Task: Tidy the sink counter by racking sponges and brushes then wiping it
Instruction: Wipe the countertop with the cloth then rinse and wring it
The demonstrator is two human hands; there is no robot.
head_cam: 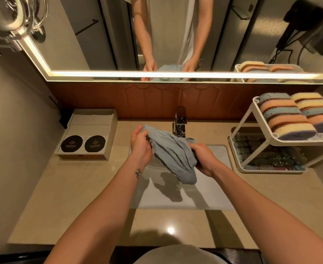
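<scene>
**Q:** What are the hands doing?

**A:** Both hold a blue-grey cloth in the air above the sink. The left hand pinches the cloth's upper end, with fingers curled round the fabric. The right hand is clenched round the bunched middle of the cloth. The loose end hangs down between the two forearms and casts a shadow into the basin.

**Q:** Does the cloth touch anything?

**A:** Only the hands. It hangs clear of the basin and of the table, just in front of the chrome tap.

**Q:** Where are the sponges?

**A:** At the right end of the table, on the top shelf of a white two-tier rack. The sponges stand on edge in two packed rows, in blue, orange and yellow. Dark patterned items lie on the lower shelf, but I cannot tell what they are.

**Q:** Anything on the left?

**A:** A pale box stands against the back wall. Two round black discs lie side by side on its top.

**Q:** And behind?

**A:** A lit-edged mirror reflects the person's arms, the cloth and the rack.
</scene>
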